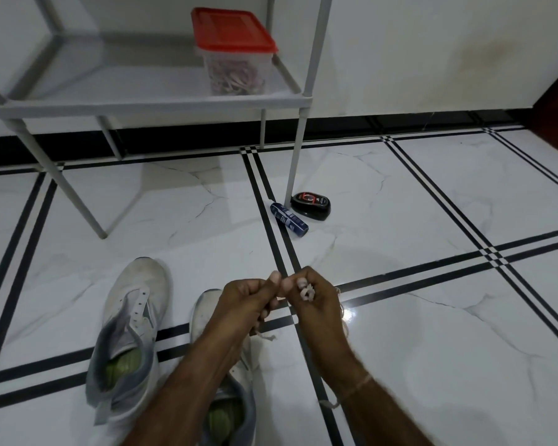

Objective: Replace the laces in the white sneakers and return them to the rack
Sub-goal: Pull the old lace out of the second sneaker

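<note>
Left hand: your left hand, at lower centre of the frame, has its fingers curled and pinches the lace between thumb and fingertips.
Right hand: your right hand, just beside the left at the thumbs, grips the same lace, which is wound in small loops round its fingers.
Lace: white, held above the floor. 1 tail hangs below your left hand and another strand trails past your right wrist. Whether it is the old lace or the new cannot be told.
Sneakers: 2 white sneakers lie on the floor at lower left. The sneaker at far left shows bare eyelets. The other sneaker is partly hidden under your left forearm.
Rack: the rack stands at upper left, well apart from the sneakers, with a red-lidded container on the right of its shelf.
Risk 1: the loops on your right fingers will likely tighten into a knot if you pull your hands apart.
Risk 2: the hanging tail looks frayed, so it may snag at an eyelet.
Risk 3: the strand by your wrist could catch the other sneaker and drag it.
Risk 4: a blue tube and a black polish tin lie by the rack's front right leg, where you could knock them on the way back.
</note>
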`<action>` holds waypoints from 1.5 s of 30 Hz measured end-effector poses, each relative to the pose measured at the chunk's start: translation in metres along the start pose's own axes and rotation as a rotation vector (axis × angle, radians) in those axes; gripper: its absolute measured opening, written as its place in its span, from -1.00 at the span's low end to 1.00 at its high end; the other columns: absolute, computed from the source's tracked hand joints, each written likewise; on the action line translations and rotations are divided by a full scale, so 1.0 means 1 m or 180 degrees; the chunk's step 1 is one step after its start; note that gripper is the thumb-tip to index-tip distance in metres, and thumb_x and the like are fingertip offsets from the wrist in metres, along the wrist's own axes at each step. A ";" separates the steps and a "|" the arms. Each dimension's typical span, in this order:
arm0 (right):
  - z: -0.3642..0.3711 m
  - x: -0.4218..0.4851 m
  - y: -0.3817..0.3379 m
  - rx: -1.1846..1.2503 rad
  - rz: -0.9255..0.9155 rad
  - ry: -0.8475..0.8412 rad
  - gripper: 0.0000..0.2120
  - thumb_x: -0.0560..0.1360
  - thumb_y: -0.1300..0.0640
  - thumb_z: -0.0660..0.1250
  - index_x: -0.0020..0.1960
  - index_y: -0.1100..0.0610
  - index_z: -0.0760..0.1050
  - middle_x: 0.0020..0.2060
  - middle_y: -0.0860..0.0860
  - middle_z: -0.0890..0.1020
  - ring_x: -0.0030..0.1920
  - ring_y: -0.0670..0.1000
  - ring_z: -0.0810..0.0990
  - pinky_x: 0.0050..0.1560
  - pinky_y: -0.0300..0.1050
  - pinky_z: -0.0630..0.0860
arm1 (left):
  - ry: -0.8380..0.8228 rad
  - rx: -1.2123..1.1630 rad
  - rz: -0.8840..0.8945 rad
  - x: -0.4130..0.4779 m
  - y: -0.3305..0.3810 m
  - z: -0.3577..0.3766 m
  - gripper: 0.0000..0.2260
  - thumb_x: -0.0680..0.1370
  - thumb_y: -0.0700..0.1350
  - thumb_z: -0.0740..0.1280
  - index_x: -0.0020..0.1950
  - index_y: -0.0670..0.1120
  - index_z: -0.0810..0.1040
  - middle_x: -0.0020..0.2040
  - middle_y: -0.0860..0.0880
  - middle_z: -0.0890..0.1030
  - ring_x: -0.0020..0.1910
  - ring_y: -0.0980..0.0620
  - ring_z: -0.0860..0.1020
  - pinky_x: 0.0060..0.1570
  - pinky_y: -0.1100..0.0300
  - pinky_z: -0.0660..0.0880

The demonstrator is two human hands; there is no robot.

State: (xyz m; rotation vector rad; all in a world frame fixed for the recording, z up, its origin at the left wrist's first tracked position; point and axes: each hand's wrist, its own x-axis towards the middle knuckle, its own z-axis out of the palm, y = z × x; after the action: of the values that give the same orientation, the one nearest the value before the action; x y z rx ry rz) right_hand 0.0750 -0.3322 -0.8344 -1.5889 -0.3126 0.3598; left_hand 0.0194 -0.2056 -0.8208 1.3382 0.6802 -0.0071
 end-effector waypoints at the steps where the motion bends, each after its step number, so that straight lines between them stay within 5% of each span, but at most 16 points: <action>1: 0.001 0.003 -0.002 0.0152 0.0155 0.0106 -0.75 0.64 0.05 0.35 -0.09 0.22 0.50 -0.27 0.16 0.58 -0.18 0.10 0.55 -0.09 -0.03 0.50 | -0.0049 0.0002 -0.0008 0.000 -0.002 0.000 -0.61 0.52 0.22 0.38 -0.22 -0.09 0.72 -0.40 0.01 0.52 -0.45 0.15 0.39 -0.38 0.24 0.34; 6: -0.026 0.028 -0.011 0.2181 0.1001 0.0832 -0.80 0.70 0.15 0.17 -0.07 0.13 0.45 -0.33 0.02 0.61 -0.20 0.06 0.60 -0.04 -0.03 0.52 | -0.0222 0.0082 -0.0257 0.000 -0.024 -0.012 -0.80 0.56 0.02 0.42 -0.11 -0.05 0.77 -0.31 0.00 0.58 -0.35 0.09 0.43 -0.39 0.27 0.41; 8: -0.028 0.023 -0.006 0.1164 0.0799 0.0481 -0.84 0.71 0.16 0.18 0.02 0.11 0.53 -0.33 -0.01 0.55 -0.24 0.01 0.53 -0.14 -0.12 0.50 | -0.0152 -0.0020 -0.0267 0.002 -0.027 -0.016 -0.85 0.57 -0.05 0.43 -0.10 -0.06 0.78 -0.27 -0.02 0.63 -0.32 0.08 0.44 -0.39 0.27 0.42; 10: -0.023 0.009 0.001 0.0101 0.0404 -0.0218 -0.84 0.68 0.09 0.26 0.16 0.03 0.61 -0.10 -0.05 0.69 -0.04 -0.04 0.65 -0.03 -0.23 0.59 | -0.0152 -0.0068 -0.0217 0.005 -0.020 -0.009 -0.83 0.56 -0.03 0.44 -0.11 -0.09 0.77 -0.26 -0.04 0.65 -0.37 0.11 0.45 -0.41 0.29 0.40; 12: -0.019 0.000 0.008 -0.0034 0.0317 -0.0507 -0.81 0.63 0.10 0.35 0.18 0.14 0.64 0.03 0.07 0.72 0.10 0.01 0.68 0.09 -0.25 0.59 | -0.0111 0.0030 -0.0174 0.009 -0.012 0.003 -0.77 0.56 -0.01 0.44 -0.22 -0.10 0.74 -0.32 -0.06 0.63 -0.42 0.11 0.43 -0.45 0.32 0.37; 14: -0.016 -0.002 0.015 0.0125 0.0253 -0.0272 -0.82 0.59 0.14 0.41 0.07 0.25 0.65 -0.08 0.22 0.71 0.01 0.15 0.70 0.05 -0.15 0.61 | -0.0039 0.0115 -0.0185 0.010 -0.009 0.012 -0.72 0.58 0.01 0.42 -0.28 -0.09 0.70 -0.39 -0.03 0.60 -0.46 0.12 0.41 -0.47 0.33 0.36; 17: -0.012 0.001 0.024 -0.0100 0.0173 0.0144 -0.73 0.63 0.08 0.36 -0.11 0.27 0.54 -0.26 0.19 0.63 -0.18 0.08 0.62 -0.08 -0.02 0.55 | -0.0119 0.0033 -0.0245 0.006 -0.015 0.017 -0.66 0.62 0.09 0.34 -0.14 -0.12 0.74 -0.31 -0.03 0.65 -0.43 0.14 0.46 -0.37 0.29 0.42; 22: -0.025 0.008 0.046 0.0065 0.0946 0.0744 -0.61 0.67 -0.12 0.26 -0.07 0.21 0.50 -0.13 0.26 0.67 -0.13 0.10 0.66 0.01 0.11 0.61 | -0.0066 0.0359 0.0005 0.010 -0.034 0.038 -0.80 0.61 -0.07 0.40 -0.12 -0.11 0.74 -0.29 -0.04 0.70 -0.37 0.08 0.55 -0.32 0.21 0.48; 24: -0.038 0.017 0.062 0.0008 0.1299 0.0653 -0.54 0.55 -0.25 0.38 0.02 0.17 0.53 -0.06 0.19 0.69 -0.02 0.11 0.71 0.06 0.08 0.65 | 0.0079 0.0854 0.0151 0.021 -0.047 0.052 -0.80 0.60 -0.06 0.40 -0.18 -0.05 0.73 -0.31 0.01 0.71 -0.37 0.11 0.61 -0.27 0.23 0.50; 27: -0.044 0.029 0.074 -0.0241 0.1708 0.0486 -0.19 0.24 -0.50 0.49 0.18 0.11 0.52 0.09 0.10 0.63 0.14 0.10 0.65 0.14 0.01 0.63 | 0.0479 0.1651 0.0266 0.041 -0.068 0.070 -0.84 0.58 -0.06 0.40 -0.16 0.01 0.73 -0.28 0.09 0.70 -0.27 0.14 0.65 -0.18 0.25 0.54; 31: -0.056 0.042 0.082 -0.1145 0.1564 0.0504 -0.32 0.24 -0.39 0.39 0.22 -0.01 0.49 0.18 0.00 0.53 0.23 0.06 0.53 0.30 0.12 0.54 | 0.0556 0.2057 0.0393 0.061 -0.081 0.095 -0.85 0.62 -0.09 0.34 0.15 -0.06 0.64 0.05 0.02 0.68 0.06 0.02 0.63 0.04 0.27 0.47; 36: -0.086 0.048 0.105 -0.2372 0.0767 0.0404 -0.66 0.55 -0.04 0.25 0.29 -0.01 0.51 0.16 -0.04 0.63 0.21 0.02 0.59 0.23 0.20 0.56 | 0.0141 0.2614 0.0705 0.079 -0.085 0.112 -0.90 0.59 -0.12 0.33 0.02 -0.04 0.64 -0.03 -0.03 0.66 -0.01 -0.02 0.62 -0.08 0.18 0.50; 40: -0.095 0.025 0.093 -0.2691 -0.0044 0.0896 -0.56 0.58 -0.03 0.26 0.42 0.07 0.46 0.32 0.01 0.57 0.33 0.04 0.50 0.31 0.04 0.49 | 0.0246 0.2653 0.1244 0.069 -0.072 0.098 -0.79 0.53 -0.04 0.42 0.16 0.05 0.63 0.10 0.03 0.60 0.12 -0.02 0.50 0.06 0.09 0.46; 42: -0.084 0.006 0.082 -0.2152 -0.0043 0.0524 -0.61 0.61 -0.08 0.31 0.39 0.01 0.48 0.27 -0.10 0.57 0.29 -0.09 0.51 0.26 -0.17 0.49 | 0.0386 0.2630 0.1383 0.058 -0.068 0.077 -0.71 0.51 0.03 0.45 0.23 0.06 0.62 0.16 0.03 0.62 0.17 -0.05 0.50 0.16 0.00 0.44; 45: -0.065 -0.012 0.063 -0.1775 0.0680 -0.0765 -0.61 0.52 -0.20 0.44 0.31 -0.21 0.48 0.17 -0.32 0.55 0.21 -0.19 0.58 0.13 -0.27 0.55 | 0.0622 0.2868 0.1179 0.038 -0.068 0.036 -0.58 0.49 0.09 0.49 0.33 0.07 0.57 0.29 0.02 0.58 0.29 -0.08 0.47 0.31 -0.05 0.38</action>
State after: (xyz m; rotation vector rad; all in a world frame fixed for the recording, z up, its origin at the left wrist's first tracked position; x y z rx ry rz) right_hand 0.0894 -0.3995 -0.8944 -2.1387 -0.4556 0.6739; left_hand 0.0402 -0.2409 -0.8961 2.3444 0.5973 0.1306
